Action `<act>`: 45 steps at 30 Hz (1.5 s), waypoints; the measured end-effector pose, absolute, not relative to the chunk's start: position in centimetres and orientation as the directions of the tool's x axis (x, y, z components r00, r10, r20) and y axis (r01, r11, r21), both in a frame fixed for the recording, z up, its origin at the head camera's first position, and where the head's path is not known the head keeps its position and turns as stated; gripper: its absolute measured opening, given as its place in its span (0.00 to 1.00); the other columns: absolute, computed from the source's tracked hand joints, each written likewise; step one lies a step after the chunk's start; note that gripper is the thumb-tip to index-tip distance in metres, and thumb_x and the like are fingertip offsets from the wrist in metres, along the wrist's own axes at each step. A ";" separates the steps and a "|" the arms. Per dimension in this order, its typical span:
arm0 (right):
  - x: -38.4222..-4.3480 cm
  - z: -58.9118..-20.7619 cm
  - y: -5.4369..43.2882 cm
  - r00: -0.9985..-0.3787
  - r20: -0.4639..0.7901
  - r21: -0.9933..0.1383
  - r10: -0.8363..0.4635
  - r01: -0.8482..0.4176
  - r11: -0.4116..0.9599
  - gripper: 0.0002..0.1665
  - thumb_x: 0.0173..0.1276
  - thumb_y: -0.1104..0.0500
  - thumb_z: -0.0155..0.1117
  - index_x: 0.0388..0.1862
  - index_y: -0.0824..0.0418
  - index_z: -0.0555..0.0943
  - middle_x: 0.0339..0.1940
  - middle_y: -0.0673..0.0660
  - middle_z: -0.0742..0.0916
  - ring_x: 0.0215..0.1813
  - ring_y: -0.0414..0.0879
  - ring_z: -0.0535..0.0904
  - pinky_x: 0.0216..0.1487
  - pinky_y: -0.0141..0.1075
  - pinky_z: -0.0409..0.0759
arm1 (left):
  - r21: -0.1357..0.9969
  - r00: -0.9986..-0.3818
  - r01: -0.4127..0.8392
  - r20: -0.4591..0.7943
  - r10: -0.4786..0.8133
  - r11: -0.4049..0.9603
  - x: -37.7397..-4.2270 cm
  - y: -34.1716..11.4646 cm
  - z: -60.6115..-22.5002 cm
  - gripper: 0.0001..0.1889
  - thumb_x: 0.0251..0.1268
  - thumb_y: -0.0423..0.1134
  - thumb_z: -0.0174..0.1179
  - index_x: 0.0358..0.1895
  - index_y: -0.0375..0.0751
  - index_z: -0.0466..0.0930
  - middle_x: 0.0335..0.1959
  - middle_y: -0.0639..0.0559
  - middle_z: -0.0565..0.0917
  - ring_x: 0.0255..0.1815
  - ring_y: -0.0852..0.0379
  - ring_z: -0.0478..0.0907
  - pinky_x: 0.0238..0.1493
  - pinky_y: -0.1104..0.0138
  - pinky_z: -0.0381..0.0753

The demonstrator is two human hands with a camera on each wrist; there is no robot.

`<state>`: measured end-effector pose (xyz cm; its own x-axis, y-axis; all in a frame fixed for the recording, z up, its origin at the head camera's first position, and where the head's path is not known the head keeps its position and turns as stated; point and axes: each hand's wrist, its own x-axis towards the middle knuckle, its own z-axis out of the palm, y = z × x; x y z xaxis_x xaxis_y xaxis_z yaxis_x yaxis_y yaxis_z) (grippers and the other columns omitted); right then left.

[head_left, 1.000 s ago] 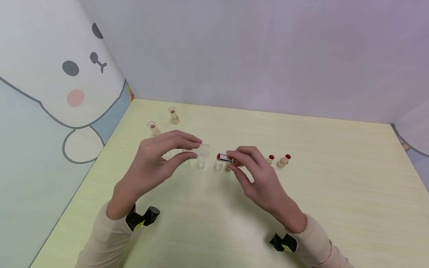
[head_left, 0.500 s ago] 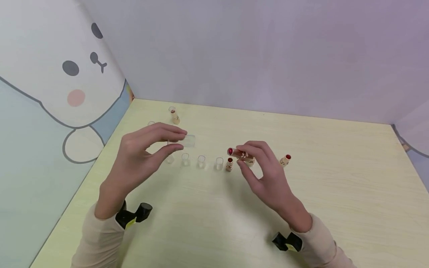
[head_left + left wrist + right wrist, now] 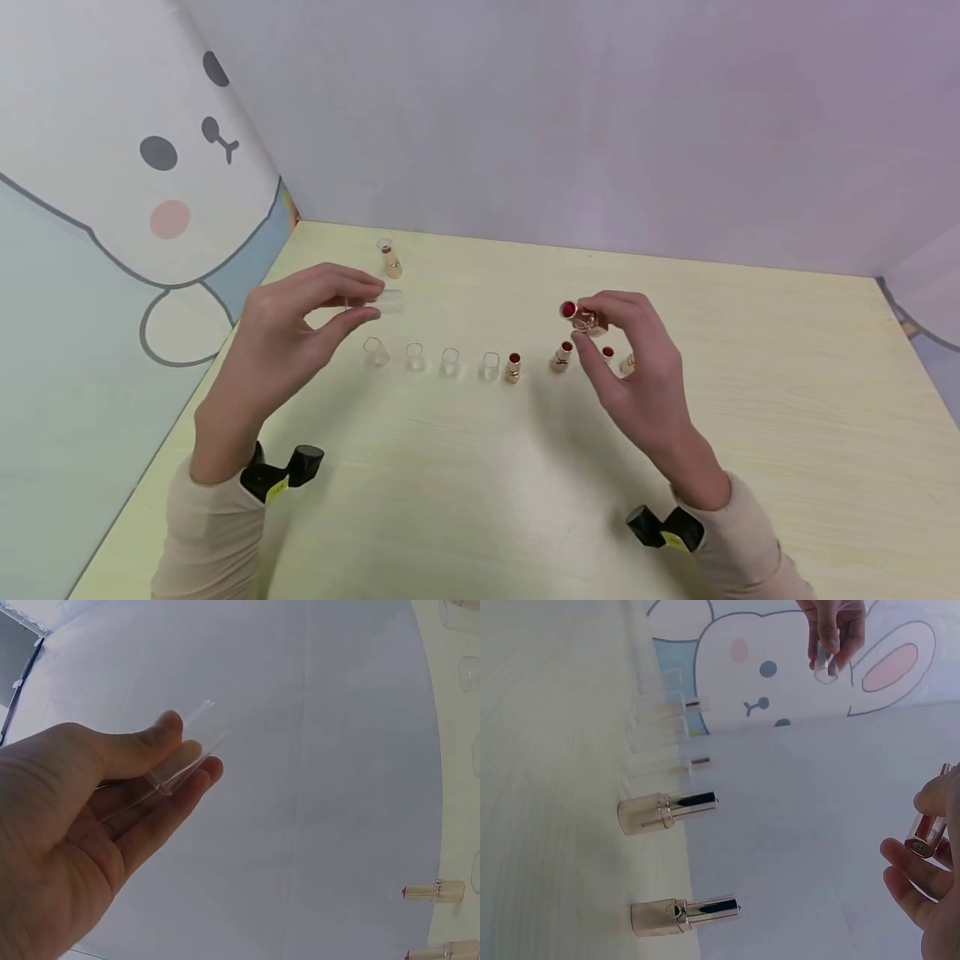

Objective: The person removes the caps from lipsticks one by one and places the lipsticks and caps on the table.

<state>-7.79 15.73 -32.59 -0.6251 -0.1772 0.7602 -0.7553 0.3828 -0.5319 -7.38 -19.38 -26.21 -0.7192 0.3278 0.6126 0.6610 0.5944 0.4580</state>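
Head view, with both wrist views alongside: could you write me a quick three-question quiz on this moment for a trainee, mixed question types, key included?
1. Multiple choice: what does the left hand hold?
a) a red lipstick
b) a clear cap
c) nothing

2. True or false: the right hand is holding nothing.

3. Count: how many empty clear caps stand in the row on the table in the head view?

Key
1. b
2. False; it holds a lipstick with a red tip.
3. Four.
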 end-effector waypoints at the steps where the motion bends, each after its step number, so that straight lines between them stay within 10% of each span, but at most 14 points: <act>1: -7.8 -32.5 15.9 -0.627 0.761 -0.535 -0.167 -0.752 0.385 0.21 0.62 0.75 0.69 0.56 0.73 0.80 0.49 0.65 0.86 0.51 0.47 0.80 0.61 0.26 0.77 | 0.455 -0.728 0.651 0.602 0.329 0.608 -7.4 -19.5 -26.2 0.16 0.51 0.22 0.77 0.44 0.36 0.90 0.42 0.50 0.92 0.41 0.71 0.84 0.48 0.83 0.79; 11: -8.0 -31.9 17.2 -0.665 0.740 -0.579 -0.103 -0.708 0.404 0.20 0.64 0.76 0.67 0.55 0.74 0.81 0.48 0.65 0.86 0.54 0.39 0.79 0.63 0.28 0.79 | 0.378 -0.871 0.445 0.393 0.294 0.812 -8.1 -20.8 -27.2 0.10 0.61 0.28 0.74 0.44 0.44 0.89 0.36 0.56 0.89 0.34 0.61 0.80 0.37 0.71 0.75; 20: -8.1 -31.8 17.7 -0.673 0.734 -0.586 -0.094 -0.697 0.413 0.19 0.64 0.76 0.67 0.55 0.75 0.81 0.48 0.66 0.85 0.54 0.38 0.78 0.63 0.29 0.79 | 0.345 -0.961 0.273 0.050 0.272 0.898 -9.9 -22.0 -28.5 0.08 0.65 0.28 0.70 0.46 0.34 0.88 0.48 0.39 0.91 0.41 0.44 0.87 0.41 0.54 0.82; 45: -8.4 -31.3 18.6 -0.680 0.730 -0.598 -0.062 -0.680 0.425 0.21 0.63 0.77 0.68 0.56 0.76 0.80 0.48 0.67 0.85 0.54 0.36 0.80 0.64 0.29 0.80 | 0.254 -0.953 0.130 -0.234 0.192 0.958 -12.8 -23.7 -34.0 0.02 0.65 0.30 0.68 0.37 0.35 0.85 0.38 0.43 0.88 0.34 0.49 0.81 0.41 0.52 0.82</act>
